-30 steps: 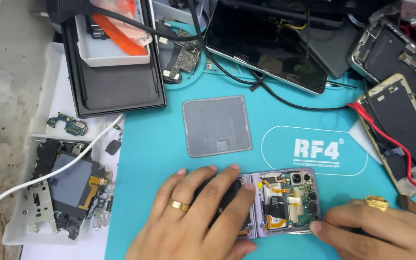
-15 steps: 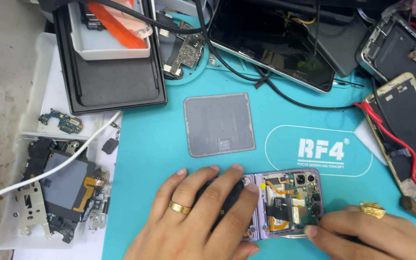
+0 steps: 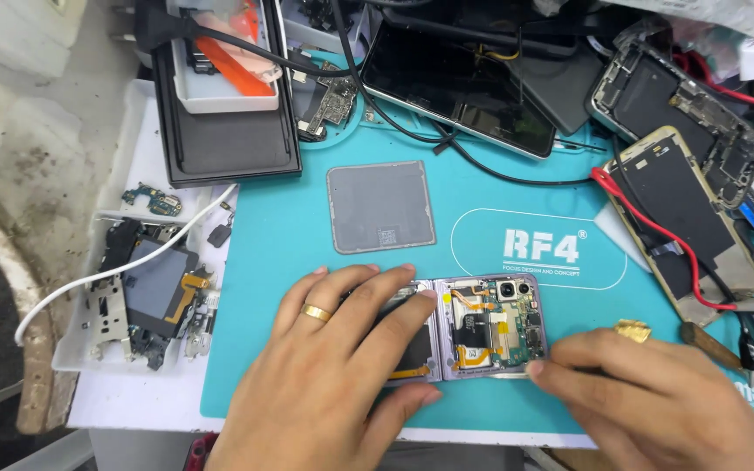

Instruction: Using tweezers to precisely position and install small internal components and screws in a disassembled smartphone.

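An opened folding phone lies flat on the teal work mat, its circuit board, cameras and orange flex cables exposed. My left hand, with a gold ring, rests spread over the phone's left half and presses it down. My right hand sits at the phone's lower right corner, fingertips against its edge; what it holds, if anything, is hidden. A square grey back panel lies on the mat above the phone.
A white tray at left holds loose phone parts and a white cable. A black box stands behind it. Dismantled phones, red wires, a dark screen and tools crowd the back and right.
The view has shifted slightly. My right hand has slid a little left toward the phone's lower right corner. My left hand stays on the phone.
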